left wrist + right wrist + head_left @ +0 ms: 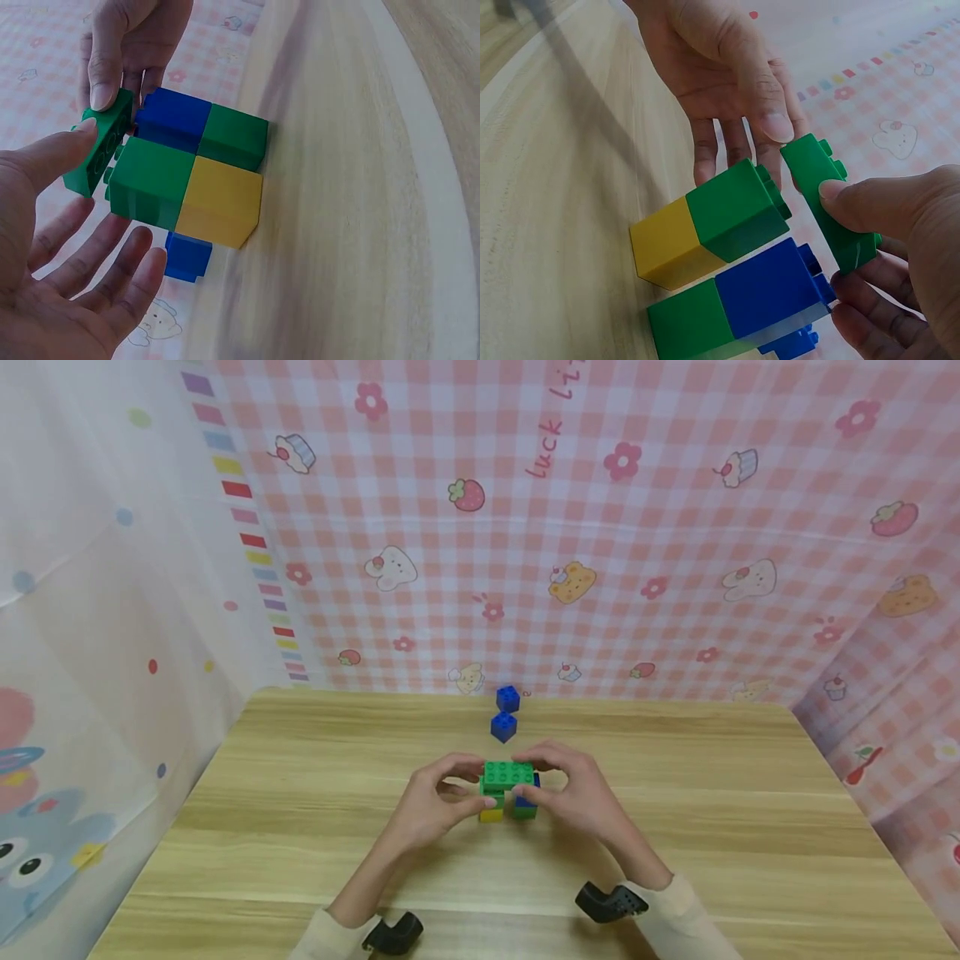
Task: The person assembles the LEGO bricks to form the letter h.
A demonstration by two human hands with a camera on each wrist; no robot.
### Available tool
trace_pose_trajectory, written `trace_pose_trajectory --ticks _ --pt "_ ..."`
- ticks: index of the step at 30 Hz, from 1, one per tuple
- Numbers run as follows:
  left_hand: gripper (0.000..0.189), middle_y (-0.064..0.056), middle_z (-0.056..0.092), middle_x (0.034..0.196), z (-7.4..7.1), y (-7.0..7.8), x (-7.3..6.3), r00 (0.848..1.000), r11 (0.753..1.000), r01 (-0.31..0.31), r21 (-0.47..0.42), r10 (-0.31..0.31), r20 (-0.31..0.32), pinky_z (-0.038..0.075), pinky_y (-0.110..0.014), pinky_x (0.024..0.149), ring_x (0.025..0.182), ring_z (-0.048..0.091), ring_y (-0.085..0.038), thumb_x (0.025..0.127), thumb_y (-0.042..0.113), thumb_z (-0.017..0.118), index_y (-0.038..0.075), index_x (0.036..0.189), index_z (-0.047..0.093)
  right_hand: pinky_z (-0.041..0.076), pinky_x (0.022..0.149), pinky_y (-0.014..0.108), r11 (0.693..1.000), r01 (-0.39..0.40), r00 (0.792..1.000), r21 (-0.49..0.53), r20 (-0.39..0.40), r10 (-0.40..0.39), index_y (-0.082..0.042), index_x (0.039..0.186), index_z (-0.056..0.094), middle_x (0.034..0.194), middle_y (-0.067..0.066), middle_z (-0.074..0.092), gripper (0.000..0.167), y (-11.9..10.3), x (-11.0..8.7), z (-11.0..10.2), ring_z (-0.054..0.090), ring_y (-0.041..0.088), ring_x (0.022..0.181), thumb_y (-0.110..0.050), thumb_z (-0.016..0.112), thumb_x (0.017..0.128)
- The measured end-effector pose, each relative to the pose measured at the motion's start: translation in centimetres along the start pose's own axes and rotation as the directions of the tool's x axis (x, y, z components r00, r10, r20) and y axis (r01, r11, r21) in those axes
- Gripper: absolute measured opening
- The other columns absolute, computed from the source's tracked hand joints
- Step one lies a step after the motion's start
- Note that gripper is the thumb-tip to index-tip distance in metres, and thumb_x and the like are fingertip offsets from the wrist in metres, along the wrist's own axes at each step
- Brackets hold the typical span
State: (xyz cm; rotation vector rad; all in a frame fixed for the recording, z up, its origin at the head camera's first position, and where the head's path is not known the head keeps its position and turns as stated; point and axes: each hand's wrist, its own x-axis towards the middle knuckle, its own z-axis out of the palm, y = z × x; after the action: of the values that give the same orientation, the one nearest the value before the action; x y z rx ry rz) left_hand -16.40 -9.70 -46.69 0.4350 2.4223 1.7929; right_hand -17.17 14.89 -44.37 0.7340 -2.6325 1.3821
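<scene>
A long green brick (508,774), studs up, is held level between both hands. My left hand (435,802) pinches its left end, thumb in front and index finger behind. On the right end, my right hand (573,789) grips with the thumb on the near face. Two short stacks stand under the brick, side by side with a narrow gap. The left one is a green brick (154,180) on a yellow brick (221,199). A blue brick (772,289) on a green brick (690,319) forms the right one. Both wrist views show a gap above their studs.
Two small blue bricks, a nearer one (503,727) and a farther one (507,698), lie behind the stacks near the back edge of the wooden table (300,827). A pink checked cloth (525,543) hangs behind the table.
</scene>
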Motion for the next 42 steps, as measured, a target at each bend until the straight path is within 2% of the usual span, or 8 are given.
trace_pose_trajectory --ticks 6,11,19,28,34,42 --pt "0.046 -0.001 0.073 0.117 0.4 -0.3 0.1 1.000 1.000 -0.004 -0.007 0.004 0.005 0.061 -0.036 0.095 0.114 0.065 -0.024 0.083 0.027 0.087 0.022 0.125 0.068 0.060 0.095 0.052 1.000 0.004 1.000 0.020 0.002 -0.005 -0.017 0.122 0.074 0.115 -0.006 0.072 0.037 0.1 -0.2 0.4 0.068 0.014 0.103 -0.021 0.084 0.087" --pt "0.041 -0.001 0.073 0.116 0.4 -0.4 0.2 1.000 1.000 -0.005 -0.009 0.005 -0.006 0.061 -0.031 0.093 0.110 0.066 -0.021 0.085 0.026 0.086 0.022 0.122 0.070 0.060 0.095 0.050 1.000 -0.006 1.000 0.026 -0.001 0.006 -0.015 0.122 0.074 0.115 -0.006 0.072 0.037 0.3 -0.2 0.7 0.067 0.012 0.102 -0.023 0.083 0.087" --pt "0.035 -0.003 0.073 0.116 0.3 -0.6 0.1 1.000 0.999 0.020 -0.041 -0.020 -0.005 0.062 -0.026 0.089 0.101 0.072 -0.022 0.087 0.023 0.084 0.020 0.119 0.071 0.059 0.095 0.053 0.999 -0.021 1.000 0.036 -0.010 0.021 -0.024 0.122 0.073 0.116 -0.007 0.072 0.036 0.4 -0.2 0.9 0.066 0.013 0.103 -0.026 0.084 0.087" --pt "0.036 -0.006 0.073 0.117 0.3 -0.7 0.1 1.000 0.997 0.030 -0.076 -0.029 0.007 0.063 -0.024 0.088 0.102 0.074 -0.024 0.086 0.020 0.085 0.017 0.119 0.072 0.057 0.102 0.054 0.990 -0.090 0.996 0.104 -0.001 0.090 -0.028 0.121 0.072 0.116 -0.009 0.071 0.035 1.1 -0.4 0.9 0.067 0.017 0.111 -0.030 0.083 0.088" --pt "0.036 -0.007 0.073 0.118 0.2 -0.6 0.2 0.999 0.995 0.045 -0.088 -0.045 0.008 0.062 -0.023 0.089 0.103 0.073 -0.023 0.086 0.018 0.085 0.014 0.119 0.072 0.056 0.103 0.052 0.986 -0.134 0.991 0.099 0.008 0.134 -0.027 0.119 0.073 0.111 -0.010 0.072 0.033 1.7 -0.6 0.7 0.067 0.019 0.109 -0.031 0.083 0.088" --pt "0.035 -0.010 0.071 0.120 0.2 -0.6 0.3 0.998 0.990 0.059 -0.126 -0.055 0.028 0.061 -0.023 0.093 0.110 0.072 -0.026 0.086 0.013 0.083 0.010 0.120 0.072 0.058 0.101 0.050 0.987 -0.131 0.991 0.089 0.002 0.131 -0.023 0.116 0.074 0.112 -0.006 0.073 0.031 2.2 -0.7 0.8 0.067 0.020 0.108 -0.032 0.083 0.087"
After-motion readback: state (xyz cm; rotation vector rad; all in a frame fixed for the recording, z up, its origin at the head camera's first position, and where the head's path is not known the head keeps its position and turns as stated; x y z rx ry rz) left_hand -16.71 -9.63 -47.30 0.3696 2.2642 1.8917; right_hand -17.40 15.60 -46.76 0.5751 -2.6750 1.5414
